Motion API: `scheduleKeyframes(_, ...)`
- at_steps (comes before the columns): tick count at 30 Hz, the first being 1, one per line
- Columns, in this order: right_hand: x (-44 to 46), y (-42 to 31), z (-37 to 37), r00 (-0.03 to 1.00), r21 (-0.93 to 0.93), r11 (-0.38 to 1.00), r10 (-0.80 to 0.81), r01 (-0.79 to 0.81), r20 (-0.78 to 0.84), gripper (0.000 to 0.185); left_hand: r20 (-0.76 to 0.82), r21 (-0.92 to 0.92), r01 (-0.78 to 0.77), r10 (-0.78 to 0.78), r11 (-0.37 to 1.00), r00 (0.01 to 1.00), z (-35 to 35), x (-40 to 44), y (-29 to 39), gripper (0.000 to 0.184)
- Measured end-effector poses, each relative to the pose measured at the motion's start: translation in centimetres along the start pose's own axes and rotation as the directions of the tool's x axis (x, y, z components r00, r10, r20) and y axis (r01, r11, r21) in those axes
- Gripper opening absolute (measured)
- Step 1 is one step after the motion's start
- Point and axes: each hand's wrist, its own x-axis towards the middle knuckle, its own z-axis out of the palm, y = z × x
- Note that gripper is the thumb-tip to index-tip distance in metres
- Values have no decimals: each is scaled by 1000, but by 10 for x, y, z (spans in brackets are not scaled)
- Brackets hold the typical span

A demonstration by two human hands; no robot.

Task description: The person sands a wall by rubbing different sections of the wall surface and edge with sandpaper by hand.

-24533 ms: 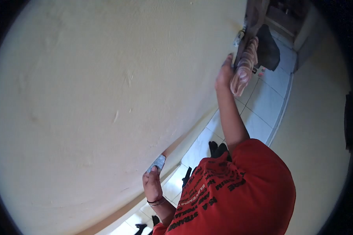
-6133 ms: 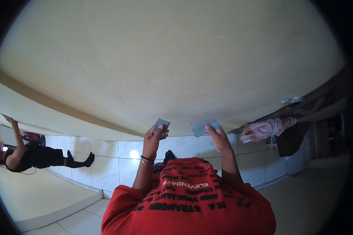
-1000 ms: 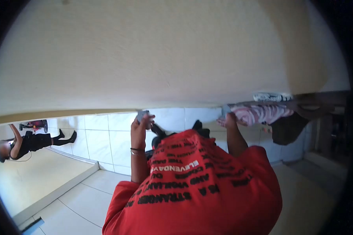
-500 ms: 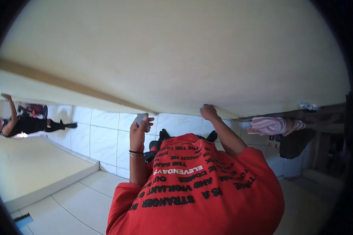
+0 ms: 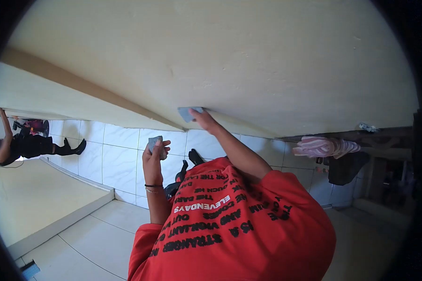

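My right hand (image 5: 204, 118) reaches up and holds a flat blue-grey plate (image 5: 185, 114) against the cream wall (image 5: 248, 56). The plate looks like a putty scraper and lies close to the wall's surface. Lower and further left, my left hand (image 5: 154, 157) grips a smaller flat grey piece (image 5: 154, 141) between thumb and fingers, away from the wall. Its lower part is hidden by the fingers, so its exact kind cannot be made out. Small marks and bumps show on the wall above.
A long ledge (image 5: 94, 89) runs along the wall. At the left another person (image 5: 28, 147) stands with one arm raised to the wall. A striped cloth (image 5: 326, 146) and a dark cloth (image 5: 347, 168) hang at the right. A blue object (image 5: 30, 270) lies at lower left.
My right hand has swept left and up along the wall, and its flat plate now shows plainly. My left hand has shifted slightly left, still holding its grey piece.
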Motion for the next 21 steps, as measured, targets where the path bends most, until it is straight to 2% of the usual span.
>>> scheduleKeyframes(1,-11,4,-20,999,77,997,29,-28,-21,44,31,11,7,-7,1000,999,5,1,-1,30)
scheduleKeyframes(3,-35,14,-68,988,37,990,135,-133,-74,45,59,23,26,-27,999,998,13,0,-3,29)
scheduleKeyframes(4,-46,28,-100,989,21,993,119,-118,-86,46,91,49,50,-54,998,994,19,1,-3,31)
scheduleKeyframes(5,-65,23,-126,969,11,982,186,-187,-164,46,122,76,72,-81,994,989,26,2,-1,32)
scheduleKeyframes(7,-105,26,-190,936,-18,977,198,-213,-292,49,135,106,71,-85,992,987,41,2,6,31)
scheduleKeyframes(8,-122,39,-227,941,40,991,132,-126,-313,51,162,154,57,-82,986,983,51,3,8,30)
scheduleKeyframes(10,-151,60,-295,880,-95,976,133,-196,-455,47,194,210,20,-62,977,979,61,7,10,29)
scheduleKeyframes(11,-175,53,-320,834,41,960,261,-277,-487,45,190,224,24,-68,974,979,65,10,6,29)
scheduleKeyframes(12,-197,35,-325,782,-53,954,209,-295,-588,43,169,215,28,-65,976,983,66,15,0,28)
scheduleKeyframes(14,-217,57,-376,723,-268,875,126,-404,-679,42,126,201,42,-68,979,990,62,19,-6,27)
scheduleKeyframes(16,-219,56,-375,615,-516,764,-203,-387,-762,38,132,216,58,-88,975,987,60,28,-7,28)
scheduleKeyframes(17,-213,57,-372,620,-519,767,-207,-378,-757,38,139,223,62,-94,973,986,54,32,-9,29)
scheduleKeyframes(19,-203,53,-352,682,-686,379,-172,-621,-711,34,130,214,50,-79,975,988,44,43,-9,30)
scheduleKeyframes(20,-191,59,-343,681,-685,386,-171,-618,-712,34,134,202,40,-68,979,989,37,50,-7,32)
scheduleKeyframes(21,-172,77,-343,844,-851,147,-125,-504,-522,32,136,206,36,-65,978,989,31,53,-4,32)
